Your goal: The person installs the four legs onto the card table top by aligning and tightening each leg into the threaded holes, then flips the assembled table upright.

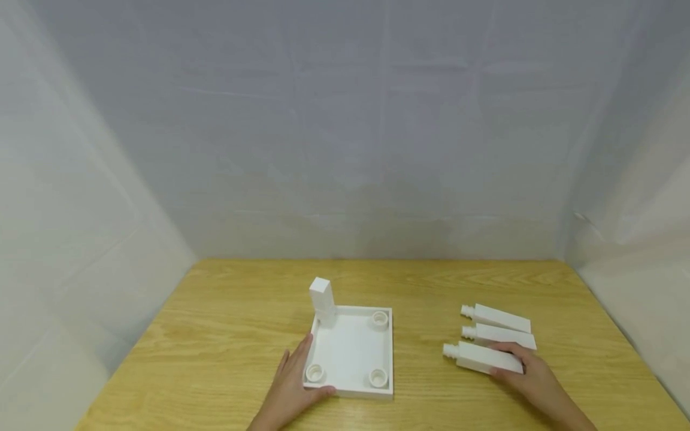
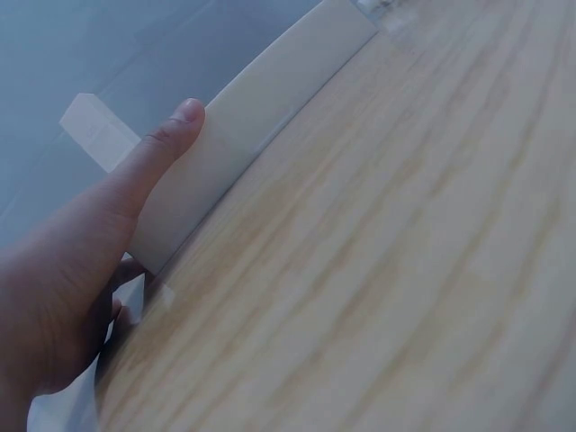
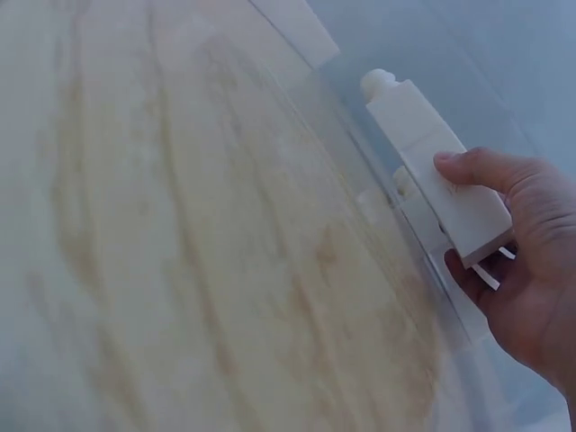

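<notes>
A square white base (image 1: 350, 350) with a raised rim lies on the table, with round sockets at three corners. One white leg (image 1: 321, 296) stands upright at its back left corner. My left hand (image 1: 291, 378) grips the front left corner, thumb along the front wall (image 2: 256, 130) and fingers along the left side. Off to the right, my right hand (image 1: 530, 377) holds a second white leg (image 1: 482, 357) between thumb and fingers near its plain end. The threaded end (image 3: 378, 84) of that leg points left, toward the base.
Behind the held leg lie two more white legs, a middle one (image 1: 501, 335) and a far one (image 1: 501, 317), threaded ends to the left. The wooden table (image 1: 226, 335) meets pale sheeting (image 1: 377, 149) at the back and both sides.
</notes>
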Tool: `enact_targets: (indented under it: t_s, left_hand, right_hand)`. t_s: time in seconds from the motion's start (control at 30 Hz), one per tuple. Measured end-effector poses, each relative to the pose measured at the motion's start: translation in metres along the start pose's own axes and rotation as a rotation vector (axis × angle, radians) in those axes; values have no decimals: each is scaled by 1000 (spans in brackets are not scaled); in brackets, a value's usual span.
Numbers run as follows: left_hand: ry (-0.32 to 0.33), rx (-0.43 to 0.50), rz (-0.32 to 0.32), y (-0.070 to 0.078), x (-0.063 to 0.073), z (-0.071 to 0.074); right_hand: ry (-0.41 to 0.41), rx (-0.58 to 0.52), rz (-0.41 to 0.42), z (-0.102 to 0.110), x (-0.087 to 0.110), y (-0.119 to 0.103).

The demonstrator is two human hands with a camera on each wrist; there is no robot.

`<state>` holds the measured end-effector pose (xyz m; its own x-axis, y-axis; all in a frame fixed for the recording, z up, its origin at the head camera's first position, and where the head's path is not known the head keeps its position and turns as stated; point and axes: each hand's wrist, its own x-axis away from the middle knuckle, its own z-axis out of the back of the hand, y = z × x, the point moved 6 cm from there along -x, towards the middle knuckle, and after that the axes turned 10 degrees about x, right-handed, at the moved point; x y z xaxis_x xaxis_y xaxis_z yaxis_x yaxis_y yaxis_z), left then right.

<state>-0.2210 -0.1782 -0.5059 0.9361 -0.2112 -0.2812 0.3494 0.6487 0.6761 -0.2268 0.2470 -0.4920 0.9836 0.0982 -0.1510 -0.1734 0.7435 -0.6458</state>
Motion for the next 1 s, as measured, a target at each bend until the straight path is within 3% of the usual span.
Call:
enact_targets:
  t_s: [0.17, 0.43, 0.77, 1.0]
  left_hand:
    - [1, -4, 0, 0, 0, 0]
    - [-4, -3, 9, -1, 0, -1]
    - [-6, -5, 12, 0, 0, 0]
    - [-14, 2, 20, 1, 0, 0]
  right_hand:
    - [-41, -60, -23, -1, -5, -10]
    - [42, -33, 124, 4, -19, -32]
    - [-27, -137, 166, 1, -37, -56]
    - [-20, -93, 230, -1, -47, -72]
